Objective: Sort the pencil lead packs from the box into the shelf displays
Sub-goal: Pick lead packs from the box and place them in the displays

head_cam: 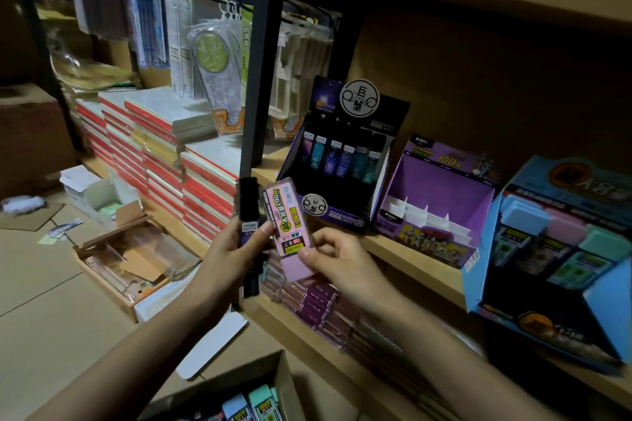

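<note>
Seemingly midway: two lead packs are held up before the shelf (410, 263).
Below the grips, the box (282, 381) is seen with pastel packs (261, 402) left inside. A pink pack (287, 215) is pinched in the right grip (342, 263); a slim dark pack (249, 198) is clasped in the left grip (232, 253). Beyond the grips, the dark display (342, 181) is part-filled; further to their right, the purple display (444, 181) is unfilled and the blue display (477, 284) partly stocked.

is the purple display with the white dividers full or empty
Empty: the purple display shows bare white dividers, no packs in its slots.
</note>
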Tool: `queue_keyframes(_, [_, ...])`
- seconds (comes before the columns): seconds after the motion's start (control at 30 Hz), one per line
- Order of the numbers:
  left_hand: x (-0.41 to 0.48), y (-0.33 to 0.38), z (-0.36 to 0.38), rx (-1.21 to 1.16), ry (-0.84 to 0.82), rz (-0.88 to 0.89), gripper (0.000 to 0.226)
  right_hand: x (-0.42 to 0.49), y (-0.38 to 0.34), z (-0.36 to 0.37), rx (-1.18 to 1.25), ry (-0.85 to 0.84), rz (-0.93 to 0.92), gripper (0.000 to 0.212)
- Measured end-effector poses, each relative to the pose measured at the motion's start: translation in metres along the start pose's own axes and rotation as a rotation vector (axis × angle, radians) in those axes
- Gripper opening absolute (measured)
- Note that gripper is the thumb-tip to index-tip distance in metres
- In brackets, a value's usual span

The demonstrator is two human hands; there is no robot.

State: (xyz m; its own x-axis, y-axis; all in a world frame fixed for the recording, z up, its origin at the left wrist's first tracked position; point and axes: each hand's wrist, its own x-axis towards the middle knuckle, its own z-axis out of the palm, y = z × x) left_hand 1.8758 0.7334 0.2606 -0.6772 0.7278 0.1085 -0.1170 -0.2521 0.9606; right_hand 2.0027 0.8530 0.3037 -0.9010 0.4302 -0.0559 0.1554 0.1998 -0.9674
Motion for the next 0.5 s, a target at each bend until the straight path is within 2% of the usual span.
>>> queue_keyframes(0.13, [0.01,-0.001,-0.004,-0.022,0.031,-0.015,0.041,-0.013,-0.002,-0.026,-0.234,-0.041,-0.02,0.008])
queue_keyframes(0.23, [0.011,-0.004,-0.003,0.014,0.002,-0.008,0.038,-0.02,-0.003,-0.044,-0.296,0.012,-0.046,0.012])
queue_keyframes(0.37, [0.003,-0.008,0.013,0.131,-0.167,-0.043,0.025,-0.025,-0.003,-0.057,-0.031,0.183,-0.105,0.011])
queue_keyframes(0.5, [-0.009,-0.006,0.036,0.143,-0.219,-0.052,0.025,-0.028,0.001,-0.062,0.214,0.424,-0.113,0.007])
